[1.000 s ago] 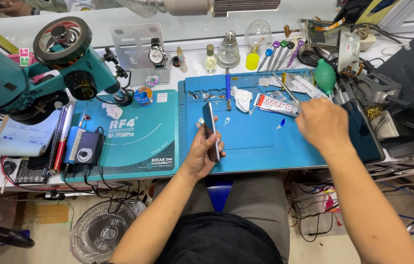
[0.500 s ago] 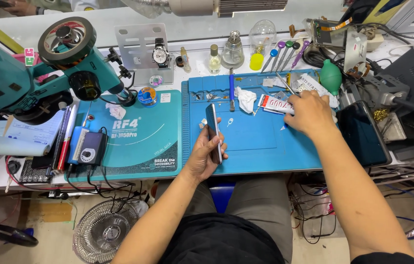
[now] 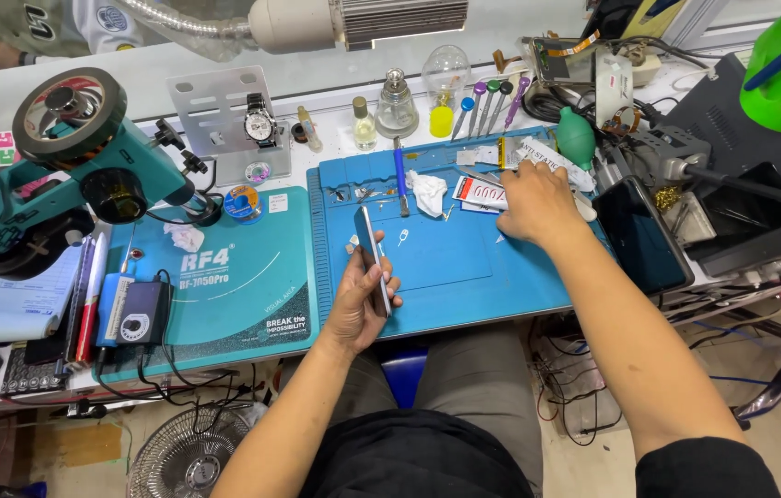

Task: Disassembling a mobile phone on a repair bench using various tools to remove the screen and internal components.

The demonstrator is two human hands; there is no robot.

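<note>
My left hand point(image 3: 360, 304) grips a slim smartphone point(image 3: 370, 249), held on edge above the blue work mat point(image 3: 450, 263). My right hand point(image 3: 538, 201) rests palm down at the mat's far right, its fingers on a white and red glue tube point(image 3: 478, 192) beside a crumpled white tissue point(image 3: 427, 191). Whether the fingers close on the tube I cannot tell. A blue-handled tool point(image 3: 401, 175) lies left of the tissue.
A teal microscope point(image 3: 59, 166) stands at left over a teal mat point(image 3: 224, 286). A dark phone point(image 3: 641, 232) lies right of the blue mat. Bottles, a wristwatch point(image 3: 259, 120), a green air blower point(image 3: 576, 141) and screwdrivers line the back. A fan point(image 3: 186, 456) sits under the bench.
My right hand moved left and farther back across the blue mat, onto the glue tube. My left hand kept holding the phone in about the same place.
</note>
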